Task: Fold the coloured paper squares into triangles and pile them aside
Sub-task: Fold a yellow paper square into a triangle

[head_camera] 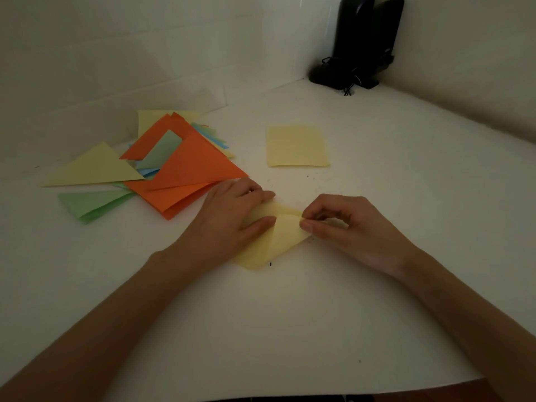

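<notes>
Two hands work one pale yellow paper square [280, 242], which lies front and centre on the matte white surface [290, 329]. The left hand [232, 219] presses it flat with straight fingers. The right hand [342, 224] pinches a lifted corner between thumb and forefinger, and the thin flap curls over, uncreased. Beyond them lies one flat yellow square sheet [297, 146], well apart. To the left sprawls one loose pile of folded paper triangles [191, 169] — orange, yellow, green, blue slivers beneath — too overlapped to count. One glossy black object [359, 44] stands in the far corner.
</notes>
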`<state>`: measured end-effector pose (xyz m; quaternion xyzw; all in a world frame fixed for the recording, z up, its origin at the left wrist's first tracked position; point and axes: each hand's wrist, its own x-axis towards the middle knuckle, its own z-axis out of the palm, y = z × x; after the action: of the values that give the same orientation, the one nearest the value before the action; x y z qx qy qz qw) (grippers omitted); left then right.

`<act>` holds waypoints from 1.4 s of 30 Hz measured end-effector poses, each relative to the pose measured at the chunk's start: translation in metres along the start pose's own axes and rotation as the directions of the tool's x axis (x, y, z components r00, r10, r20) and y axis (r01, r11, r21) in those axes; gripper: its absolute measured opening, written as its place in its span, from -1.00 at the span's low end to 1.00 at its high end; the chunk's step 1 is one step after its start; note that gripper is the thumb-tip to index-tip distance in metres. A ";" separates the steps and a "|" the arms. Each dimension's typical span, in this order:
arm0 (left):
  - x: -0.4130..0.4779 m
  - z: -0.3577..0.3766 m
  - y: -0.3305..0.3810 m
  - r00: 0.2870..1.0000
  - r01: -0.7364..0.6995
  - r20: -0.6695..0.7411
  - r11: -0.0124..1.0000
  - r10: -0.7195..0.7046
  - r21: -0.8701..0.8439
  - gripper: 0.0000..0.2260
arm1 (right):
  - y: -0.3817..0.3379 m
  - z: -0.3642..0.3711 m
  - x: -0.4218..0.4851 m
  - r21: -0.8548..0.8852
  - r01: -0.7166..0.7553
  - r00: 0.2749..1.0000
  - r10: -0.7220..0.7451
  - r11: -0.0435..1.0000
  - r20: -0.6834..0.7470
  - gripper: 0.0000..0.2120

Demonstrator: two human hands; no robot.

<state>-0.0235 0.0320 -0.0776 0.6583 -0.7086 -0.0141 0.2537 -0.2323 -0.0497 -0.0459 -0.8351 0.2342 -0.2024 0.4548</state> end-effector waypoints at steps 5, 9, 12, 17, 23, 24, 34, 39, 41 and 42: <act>0.000 0.000 0.001 1.000 0.011 -0.010 0.993 -0.012 -0.120 -0.62 | -0.001 0.001 0.000 0.001 -0.001 1.000 0.001 1.000 -0.010 -0.95; 0.000 -0.011 0.013 0.984 0.168 0.033 0.853 -0.175 -0.494 -0.88 | -0.002 0.004 0.000 -0.012 0.008 0.999 -0.009 1.000 -0.035 -0.95; 0.002 -0.014 0.026 0.965 0.233 0.076 0.690 -0.250 -0.686 -0.91 | 0.000 0.005 0.000 -0.050 0.017 0.995 -0.022 0.999 -0.099 -0.95; 0.001 -0.017 0.033 0.903 0.360 0.181 0.456 -0.389 -0.814 -0.90 | 0.001 0.006 0.001 -0.073 0.019 0.983 -0.032 0.997 -0.181 -0.94; -0.002 -0.019 0.039 0.939 0.304 0.163 0.508 -0.303 -0.806 -0.81 | 0.003 0.006 0.002 -0.183 -0.013 0.978 -0.026 0.983 -0.206 -0.86; -0.003 -0.018 0.038 0.951 0.275 0.138 0.550 -0.277 -0.788 -0.80 | 0.002 0.006 0.002 -0.187 -0.022 0.978 -0.018 0.982 -0.210 -0.84; -0.003 -0.015 0.041 0.962 0.232 0.098 0.571 -0.255 -0.787 -0.89 | 0.002 0.006 0.001 -0.234 0.042 0.975 -0.091 0.971 -0.203 -0.91; -0.002 -0.018 0.041 0.947 0.141 -0.025 0.486 -0.320 -0.862 -0.83 | -0.002 0.001 0.001 -0.026 0.029 0.954 -0.036 0.999 -0.298 -0.76; -0.002 -0.020 0.041 0.936 0.102 -0.087 0.500 -0.341 -0.860 -0.83 | -0.005 -0.002 0.003 0.178 -0.043 0.957 0.092 0.983 -0.276 -0.78; -0.001 -0.021 0.042 0.931 0.095 -0.102 0.503 -0.349 -0.859 -0.84 | -0.006 -0.003 0.004 0.250 -0.067 0.956 0.134 0.966 -0.260 -0.81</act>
<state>-0.0546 0.0453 -0.0452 0.5355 -0.4814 -0.2989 0.6262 -0.2296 -0.0509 -0.0392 -0.7249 0.3113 -0.3196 0.5248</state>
